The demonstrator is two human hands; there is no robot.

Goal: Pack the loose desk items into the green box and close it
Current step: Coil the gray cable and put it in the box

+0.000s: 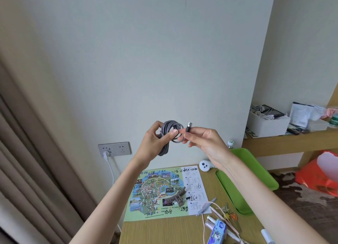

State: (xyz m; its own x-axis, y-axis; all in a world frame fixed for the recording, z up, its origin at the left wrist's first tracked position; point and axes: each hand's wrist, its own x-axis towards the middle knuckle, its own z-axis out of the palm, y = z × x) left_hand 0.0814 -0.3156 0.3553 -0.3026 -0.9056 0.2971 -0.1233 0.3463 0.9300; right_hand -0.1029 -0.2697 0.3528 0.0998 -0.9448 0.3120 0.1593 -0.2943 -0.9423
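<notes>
Fingers and thumb of the left hand (155, 140) curl round a grey cable (169, 126) wound into loops, and they hold it tight. The right hand (203, 138) pinches the plug end (188, 124) of that cable between its thumb and first fingers. Both hands are up high in front of the wall, above the green box (254, 161) and to its left. Both arms reach forward and up, and the right arm crosses over the box.

The green box sits open at the right edge of the desk (164, 231). I think the step now is winding the cable up neat so it can go in. Next, the loops must stay together while the hands come down and to the right, into the box. If the grip slips, the cable may spring open.

More loose things wait left of the box: keys (232, 216), a pink cord (203, 223), a tissue pack (217, 232) and a grey clip (178, 195) on a map paper (155, 194). A white round gadget (204, 165) sits just beside the box's far corner. The box is not yet closed.
</notes>
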